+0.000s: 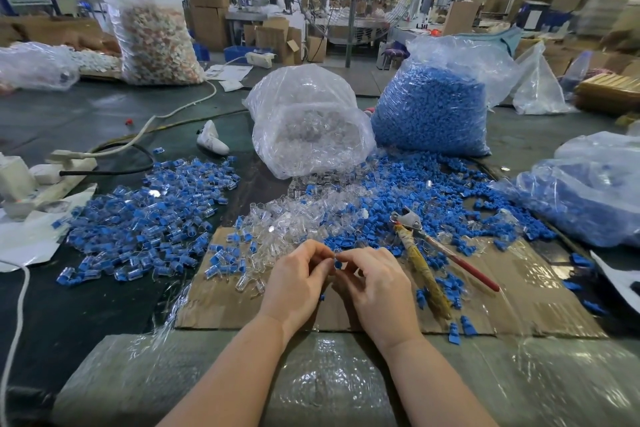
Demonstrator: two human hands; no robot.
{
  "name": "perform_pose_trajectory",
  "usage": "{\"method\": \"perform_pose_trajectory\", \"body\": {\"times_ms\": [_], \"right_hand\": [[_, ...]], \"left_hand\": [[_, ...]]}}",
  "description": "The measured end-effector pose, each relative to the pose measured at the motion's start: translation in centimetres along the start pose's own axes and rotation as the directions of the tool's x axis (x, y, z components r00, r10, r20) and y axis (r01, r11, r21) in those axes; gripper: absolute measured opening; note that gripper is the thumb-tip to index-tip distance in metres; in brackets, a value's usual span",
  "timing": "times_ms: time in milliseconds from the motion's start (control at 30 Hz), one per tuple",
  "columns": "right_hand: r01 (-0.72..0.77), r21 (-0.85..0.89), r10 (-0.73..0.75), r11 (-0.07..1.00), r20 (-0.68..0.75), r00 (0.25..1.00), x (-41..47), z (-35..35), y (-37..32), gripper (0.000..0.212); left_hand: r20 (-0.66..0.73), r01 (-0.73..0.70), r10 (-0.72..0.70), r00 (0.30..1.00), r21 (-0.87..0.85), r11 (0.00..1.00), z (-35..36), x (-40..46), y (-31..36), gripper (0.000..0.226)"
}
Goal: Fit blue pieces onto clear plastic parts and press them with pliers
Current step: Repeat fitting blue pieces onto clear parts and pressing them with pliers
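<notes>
My left hand [297, 279] and my right hand [372, 282] meet over a cardboard sheet [540, 291], fingertips together. Between them a small blue piece [338, 264] shows, pinched by both hands; a clear part under the fingers is too hidden to tell. Loose clear plastic parts [294, 218] lie just beyond my hands, with loose blue pieces [433, 191] to their right. Assembled blue-and-clear parts [149, 218] form a heap to the left. Pliers [420, 246] with a wrapped yellowish handle and a red handle lie on the cardboard right of my right hand.
A bag of clear parts [308, 128] and a bag of blue pieces [433, 107] stand behind the piles; another blue-filled bag [588, 198] lies at right. A power strip and cables [45, 177] sit at left. Bubble wrap [329, 374] covers the near table edge.
</notes>
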State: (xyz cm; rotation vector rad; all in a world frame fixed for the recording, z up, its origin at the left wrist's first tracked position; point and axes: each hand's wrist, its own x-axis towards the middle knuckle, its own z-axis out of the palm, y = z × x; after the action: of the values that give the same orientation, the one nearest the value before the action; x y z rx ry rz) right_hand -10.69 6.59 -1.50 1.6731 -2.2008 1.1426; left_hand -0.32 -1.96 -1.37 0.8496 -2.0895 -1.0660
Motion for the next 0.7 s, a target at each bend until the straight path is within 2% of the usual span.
{"method": "perform_pose_trajectory", "body": {"times_ms": [333,467,533,600,633,700], "right_hand": [[0.046,-0.019,-0.046,0.999,-0.034,0.998,0.0,-0.1,-0.1,0.019],[-0.004,-0.037,0.000,0.999,-0.119,0.993,0.2,-0.5,-0.1,0.023],[-0.085,-0.104,0.065,0.991,-0.181,0.981,0.4,-1.0,0.2,0.025],[-0.243,-0.218,0.199,0.945,-0.206,0.958,0.7,-1.7,0.6,0.030],[-0.337,-0.295,0.287,0.894,-0.199,0.937,0.8,-2.1,0.8,0.036],[-0.497,-0.473,0.492,0.727,-0.146,0.858,1.2,-3.2,1.6,0.053]], "left_hand": [[-0.011,-0.013,0.013,1.000,-0.003,1.000,-0.1,0.1,0.2,0.022],[-0.010,-0.003,0.003,1.000,-0.024,1.000,-0.2,0.0,0.3,0.023],[-0.004,0.010,-0.010,1.000,-0.041,0.999,-0.2,0.0,0.2,0.021],[0.007,0.021,-0.021,1.000,-0.048,0.999,-0.1,0.0,0.2,0.019],[0.005,0.023,-0.023,1.000,-0.045,0.999,-0.1,0.0,0.2,0.019],[-0.009,0.024,-0.024,1.000,-0.039,0.999,-0.1,0.0,0.2,0.021]]}}
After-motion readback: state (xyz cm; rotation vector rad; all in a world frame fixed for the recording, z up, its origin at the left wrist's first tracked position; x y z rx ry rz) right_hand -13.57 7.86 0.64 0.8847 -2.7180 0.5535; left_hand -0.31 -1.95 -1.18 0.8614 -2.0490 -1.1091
